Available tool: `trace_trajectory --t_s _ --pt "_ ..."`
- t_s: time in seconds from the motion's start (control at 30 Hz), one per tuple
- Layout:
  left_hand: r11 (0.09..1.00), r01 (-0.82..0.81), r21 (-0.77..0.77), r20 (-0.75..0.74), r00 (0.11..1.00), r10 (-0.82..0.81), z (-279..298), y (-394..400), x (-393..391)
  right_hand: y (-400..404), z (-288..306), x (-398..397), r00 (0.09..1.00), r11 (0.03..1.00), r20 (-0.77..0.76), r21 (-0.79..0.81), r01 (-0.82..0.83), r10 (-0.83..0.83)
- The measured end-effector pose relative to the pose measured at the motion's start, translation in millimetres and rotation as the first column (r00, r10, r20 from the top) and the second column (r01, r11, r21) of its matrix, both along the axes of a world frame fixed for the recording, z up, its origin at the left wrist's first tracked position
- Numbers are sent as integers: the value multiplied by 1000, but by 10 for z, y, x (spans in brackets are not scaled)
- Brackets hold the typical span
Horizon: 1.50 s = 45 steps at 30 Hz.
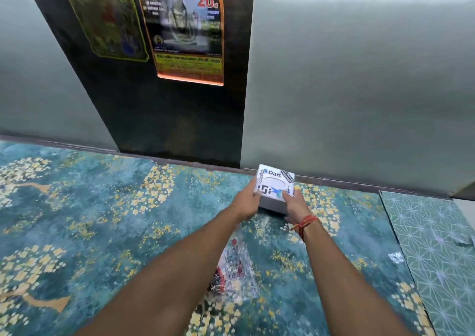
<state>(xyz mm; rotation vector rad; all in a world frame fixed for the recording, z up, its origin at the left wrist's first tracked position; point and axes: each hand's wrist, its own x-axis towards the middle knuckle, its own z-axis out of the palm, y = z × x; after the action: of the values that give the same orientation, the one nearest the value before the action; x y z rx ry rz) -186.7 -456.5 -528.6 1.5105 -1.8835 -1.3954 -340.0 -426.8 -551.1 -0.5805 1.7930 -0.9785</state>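
White box (274, 181) held between both hands: left hand (248, 202) grips its 8 o'clock edge, right hand (295, 205) its 4 o'clock corner, over teal floral cover (102, 220).

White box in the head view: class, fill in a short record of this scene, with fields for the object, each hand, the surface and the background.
object: white box, "Dart" printed on top
left hand: grips the box's left side
right hand: grips its right side, thumb on top; red thread round the wrist
surface: teal floral cloth
under the arms: clear plastic bag with red bits
background: poster on a dark panel
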Motion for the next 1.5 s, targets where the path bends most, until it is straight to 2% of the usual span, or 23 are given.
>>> trace_trajectory --t_s 0.1,0.17,0.2,0.3,0.37,0.47,0.53,0.6,0.67,0.7,0.77,0.8,0.87,0.97,1.07,1.2,1.27,1.3,1.33,1.4,1.43,1.47,1.5 --pt "995 76 -70 18 997 -75 -69 77 158 258 8 2 997 988 7 -135 76 -76" --pt "990 83 -114 184 981 -61 -151 134 392 582 110 102 964 944 132 -211 255 -231" --pt "987 78 -143 302 953 -31 -209 155 529 753 119 162 953 934 129 -201 295 -273" --pt "996 52 -70 580 815 -2 -192 409 947 1365 30 527 968 970 -96 47 238 -233" --pt "997 76 -19 648 761 -45 -155 606 1112 1682 -60 851 981 966 -117 194 173 -152" --pt "995 102 21 654 751 -90 -129 713 1181 1848 -25 1198 984 957 -170 271 100 -55" --pt "999 26 36 585 810 -42 -92 740 1189 1836 -27 1307 982 955 -173 269 127 -82" --pt "983 -171 62 424 896 129 -64 765 1227 1819 -61 1345 971 949 -51 207 239 -233" --pt "929 -349 122 248 917 311 -16 794 1265 1775 -75 1294 912 911 94 155 382 -399" --pt "909 -382 164 178 918 354 24 822 1277 1737 -52 1251 884 899 171 154 411 -434" --pt "885 -402 236 66 915 398 71 893 1296 1666 18 1186 860 910 299 166 379 -413" --pt "859 -427 282 15 897 441 77 935 1314 1643 96 1169 876 932 322 155 326 -360" --pt "775 -479 411 -86 827 556 77 1016 1367 1610 187 1100 942 971 239 104 216 -235" --pt "695 -432 575 -184 759 624 119 1152 1468 1588 301 947 969 975 115 -5 221 -218" --pt "607 -331 722 -272 672 689 249 1287 1543 1581 443 818 965 967 158 -113 229 -210" --pt "525 -93 846 -404 530 745 401 1326 1601 1589 677 649 975 962 220 -263 72 -13" --pt "522 75 850 -487 488 724 488 1295 1562 1572 750 538 958 953 266 -302 -26 110" --pt "511 159 845 -510 532 676 587 1280 1509 1556 784 504 944 947 279 -311 -82 174" --pt "527 179 831 -507 635 583 639 1254 1452 1545 811 474 930 935 274 -320 -152 245" --pt "609 282 741 -476 861 180 700 1255 1306 1528 848 451 901 904 234 -320 -284 365" --pt "605 375 702 -437 898 -50 736 1288 1231 1529 877 460 894 898 215 -299 -323 394" --pt "545 417 727 -403 902 -153 707 1320 1181 1532 904 470 893 899 208 -278 -339 400" --pt "516 423 744 -418 898 -134 660 1354 1129 1537 892 469 902 914 217 -251 -319 374"
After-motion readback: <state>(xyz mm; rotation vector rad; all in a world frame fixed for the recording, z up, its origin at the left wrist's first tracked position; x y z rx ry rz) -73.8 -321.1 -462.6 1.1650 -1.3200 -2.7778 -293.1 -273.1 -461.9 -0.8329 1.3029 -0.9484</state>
